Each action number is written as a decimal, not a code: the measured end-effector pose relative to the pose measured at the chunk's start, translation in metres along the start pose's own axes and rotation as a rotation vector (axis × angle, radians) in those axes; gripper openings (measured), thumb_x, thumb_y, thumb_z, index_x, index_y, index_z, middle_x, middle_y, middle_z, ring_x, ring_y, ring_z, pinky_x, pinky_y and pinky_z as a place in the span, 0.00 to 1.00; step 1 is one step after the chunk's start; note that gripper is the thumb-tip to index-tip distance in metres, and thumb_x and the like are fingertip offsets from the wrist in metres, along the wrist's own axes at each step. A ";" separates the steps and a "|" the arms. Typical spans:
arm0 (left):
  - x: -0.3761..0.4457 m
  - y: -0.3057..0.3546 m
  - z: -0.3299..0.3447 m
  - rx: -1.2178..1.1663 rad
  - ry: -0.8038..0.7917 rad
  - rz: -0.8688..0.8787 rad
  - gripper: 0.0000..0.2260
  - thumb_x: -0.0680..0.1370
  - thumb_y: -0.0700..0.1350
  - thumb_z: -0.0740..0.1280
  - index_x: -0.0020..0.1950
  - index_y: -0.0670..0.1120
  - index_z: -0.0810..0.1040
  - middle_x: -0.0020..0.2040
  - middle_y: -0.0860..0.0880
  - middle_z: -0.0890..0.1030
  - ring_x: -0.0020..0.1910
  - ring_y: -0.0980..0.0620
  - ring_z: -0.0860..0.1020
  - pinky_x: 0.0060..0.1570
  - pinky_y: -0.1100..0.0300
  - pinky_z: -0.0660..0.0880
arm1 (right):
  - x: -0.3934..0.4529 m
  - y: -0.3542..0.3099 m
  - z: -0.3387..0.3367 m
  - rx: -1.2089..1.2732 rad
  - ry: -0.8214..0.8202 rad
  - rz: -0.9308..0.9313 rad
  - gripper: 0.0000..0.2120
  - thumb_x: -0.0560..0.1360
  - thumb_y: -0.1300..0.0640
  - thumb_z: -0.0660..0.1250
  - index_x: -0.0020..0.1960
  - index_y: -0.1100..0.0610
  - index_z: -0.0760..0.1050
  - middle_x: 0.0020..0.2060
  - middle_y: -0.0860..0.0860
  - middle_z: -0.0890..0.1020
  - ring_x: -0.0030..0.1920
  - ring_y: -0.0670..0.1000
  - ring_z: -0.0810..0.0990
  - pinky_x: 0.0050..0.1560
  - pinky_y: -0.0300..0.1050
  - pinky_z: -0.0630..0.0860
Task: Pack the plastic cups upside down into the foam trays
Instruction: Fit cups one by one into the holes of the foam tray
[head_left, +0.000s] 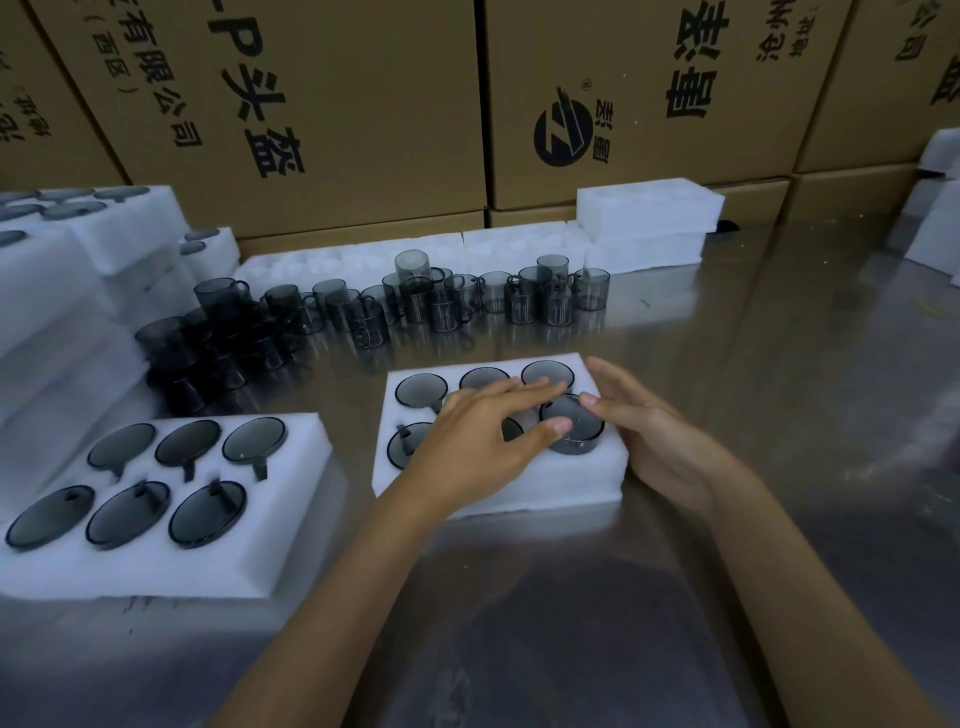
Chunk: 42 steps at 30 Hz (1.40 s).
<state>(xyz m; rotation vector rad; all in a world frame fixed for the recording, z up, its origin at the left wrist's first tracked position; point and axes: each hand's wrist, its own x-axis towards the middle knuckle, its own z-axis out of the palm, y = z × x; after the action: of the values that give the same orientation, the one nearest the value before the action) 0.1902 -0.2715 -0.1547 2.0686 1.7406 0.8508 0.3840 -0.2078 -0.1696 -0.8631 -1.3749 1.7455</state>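
Note:
A white foam tray (545, 480) lies in the middle of the steel table with smoky grey plastic cups upside down in its holes. The front right cup (576, 428) still stands partly out of its hole. My left hand (483, 441) lies flat over the tray's middle, its fingers straight and its thumb tip on that cup's base. My right hand (649, 431) is at the tray's right end, its straight fingers touching the same cup's side. A second foam tray (291, 512) at the left holds several upside-down cups (208, 512).
Several loose grey cups (441, 301) with handles stand in a row and a pile (218, 348) behind the trays. Foam trays (644, 208) are stacked at the back, left (62, 280) and far right. Cardboard boxes (337, 104) wall the table's far edge.

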 end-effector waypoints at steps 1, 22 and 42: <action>0.001 0.000 -0.001 -0.031 -0.025 -0.012 0.22 0.79 0.61 0.65 0.73 0.63 0.69 0.73 0.60 0.72 0.75 0.59 0.65 0.76 0.50 0.57 | 0.000 0.001 0.000 0.023 -0.008 0.003 0.34 0.70 0.55 0.73 0.75 0.49 0.67 0.72 0.46 0.74 0.69 0.49 0.75 0.72 0.52 0.69; 0.021 0.009 -0.007 0.305 -0.388 -0.238 0.26 0.85 0.57 0.46 0.80 0.61 0.37 0.81 0.54 0.35 0.78 0.53 0.32 0.76 0.48 0.31 | 0.005 0.006 0.025 -0.022 0.176 -0.048 0.26 0.80 0.68 0.61 0.74 0.48 0.66 0.60 0.42 0.79 0.58 0.44 0.81 0.59 0.42 0.78; -0.001 0.009 0.015 0.496 -0.141 -0.117 0.24 0.85 0.53 0.43 0.82 0.55 0.45 0.82 0.50 0.42 0.81 0.51 0.42 0.77 0.45 0.37 | 0.003 0.009 0.025 -0.066 0.174 0.004 0.14 0.76 0.60 0.65 0.55 0.46 0.84 0.52 0.54 0.87 0.49 0.51 0.86 0.42 0.41 0.80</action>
<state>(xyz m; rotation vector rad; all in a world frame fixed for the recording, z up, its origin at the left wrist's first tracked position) 0.2065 -0.2719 -0.1616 2.2172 2.1255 0.2413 0.3600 -0.2182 -0.1739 -1.0291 -1.3214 1.5951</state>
